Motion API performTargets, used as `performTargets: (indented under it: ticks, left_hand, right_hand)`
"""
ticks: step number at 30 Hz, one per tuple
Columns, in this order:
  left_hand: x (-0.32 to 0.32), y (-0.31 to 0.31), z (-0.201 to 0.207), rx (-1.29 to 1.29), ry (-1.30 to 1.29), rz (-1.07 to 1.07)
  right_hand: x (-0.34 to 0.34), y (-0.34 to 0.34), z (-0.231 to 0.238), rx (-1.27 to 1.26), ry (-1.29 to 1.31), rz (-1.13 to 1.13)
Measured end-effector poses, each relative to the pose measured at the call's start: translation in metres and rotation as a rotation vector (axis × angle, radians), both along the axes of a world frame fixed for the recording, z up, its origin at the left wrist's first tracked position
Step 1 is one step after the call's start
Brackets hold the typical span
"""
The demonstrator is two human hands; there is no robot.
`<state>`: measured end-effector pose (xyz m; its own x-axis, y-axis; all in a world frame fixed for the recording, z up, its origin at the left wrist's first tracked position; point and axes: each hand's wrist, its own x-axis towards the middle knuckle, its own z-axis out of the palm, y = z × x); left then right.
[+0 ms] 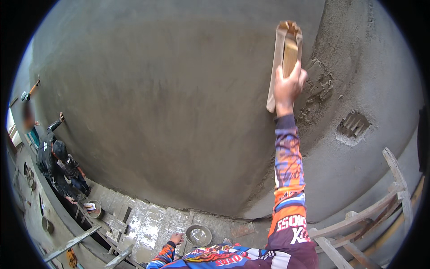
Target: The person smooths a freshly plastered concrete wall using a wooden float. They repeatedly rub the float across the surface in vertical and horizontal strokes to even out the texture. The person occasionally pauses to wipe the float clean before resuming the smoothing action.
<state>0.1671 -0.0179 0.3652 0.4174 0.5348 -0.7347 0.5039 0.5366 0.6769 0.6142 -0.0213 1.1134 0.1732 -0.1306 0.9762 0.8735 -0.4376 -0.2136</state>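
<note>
High at the right, my right hand grips a plastering float by its wooden handle. The long, narrow float stands nearly upright against the grey mortar wall. It lies where the smoother mortar meets a rough strip, with thick lumpy mortar just right of my hand. Low down near my body, my left hand hangs with its fingers curled and no tool showing in it. A round metal basin sits on the floor right beside it.
A recess with bars breaks the wall at the right. Wooden scaffold timbers stand at the lower right, more beams at the lower left. Several people stand along the wall at the far left, near a bucket. The floor looks wet.
</note>
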Motion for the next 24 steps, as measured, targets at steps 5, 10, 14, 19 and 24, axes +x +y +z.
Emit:
performTargets:
  ticks: [5, 10, 14, 19, 24]
  left_hand:
    - [-0.001, 0.017, -0.003, -0.005, 0.038, 0.003]
    - [-0.034, 0.004, -0.012, 0.005, 0.092, 0.011]
    - [-0.048, -0.001, -0.001, 0.249, 0.18, -0.015]
    - [0.089, 0.071, 0.185, 1.018, -0.334, -0.155]
    - [0.22, 0.117, 0.531, 2.013, -0.477, -0.248]
  right_hand:
    - [-0.017, 0.019, -0.013, -0.138, -0.142, 0.022]
    - [0.015, -0.019, -0.029, -0.005, 0.032, 0.008]
    - [0.002, -0.036, -0.033, 0.041, 0.028, 0.138]
    - [-0.041, -0.07, -0.147, 0.125, 0.137, 0.416]
    - [-0.096, -0.093, -0.275, 0.206, 0.608, 0.546]
